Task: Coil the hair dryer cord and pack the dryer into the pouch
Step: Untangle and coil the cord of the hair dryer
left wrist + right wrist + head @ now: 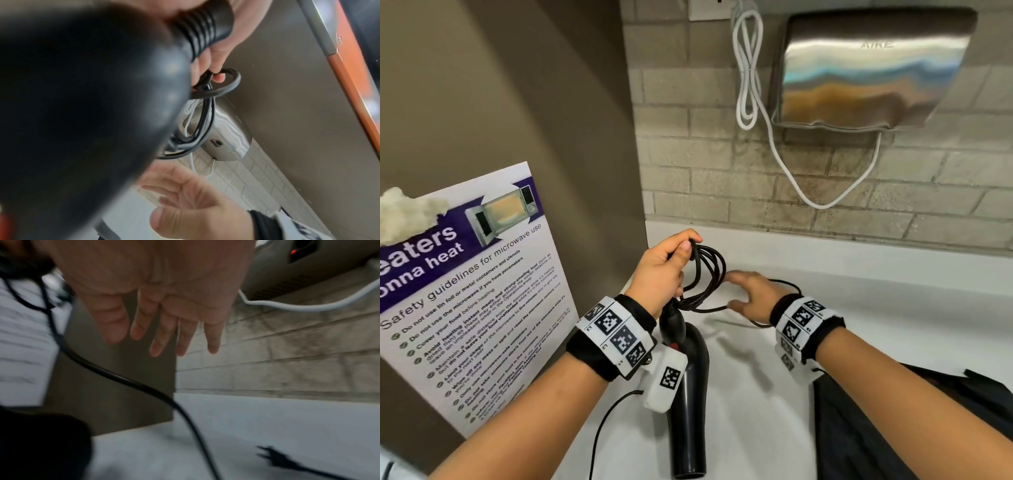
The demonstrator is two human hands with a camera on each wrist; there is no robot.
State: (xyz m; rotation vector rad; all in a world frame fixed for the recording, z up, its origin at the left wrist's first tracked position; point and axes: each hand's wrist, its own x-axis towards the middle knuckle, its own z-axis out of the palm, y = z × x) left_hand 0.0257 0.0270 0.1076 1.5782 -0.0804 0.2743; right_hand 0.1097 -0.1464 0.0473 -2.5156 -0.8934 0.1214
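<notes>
My left hand (pixel 681 251) grips several black loops of the hair dryer cord (pixel 710 274) and also the ribbed end of the dryer's handle (pixel 207 30). The black hair dryer (pixel 688 394) hangs below that wrist, barrel toward me. In the left wrist view its body (pixel 82 113) fills the left side and the cord loops (pixel 205 123) hang from my fingers (pixel 218 76). My right hand (pixel 739 291) is open, fingers spread, just right of the loops; its palm (pixel 164 296) holds nothing. A slack run of cord (pixel 123 379) passes beneath it. The plug (pixel 279 462) lies on the counter. The black pouch (pixel 893 428) lies at the lower right.
A steel hand dryer (pixel 869 68) hangs on the brick wall with a looped white cable (pixel 750 68) beside it. A microwave safety poster (pixel 472 274) is fixed to the brown panel on the left. The white counter (pixel 859 301) runs under both hands.
</notes>
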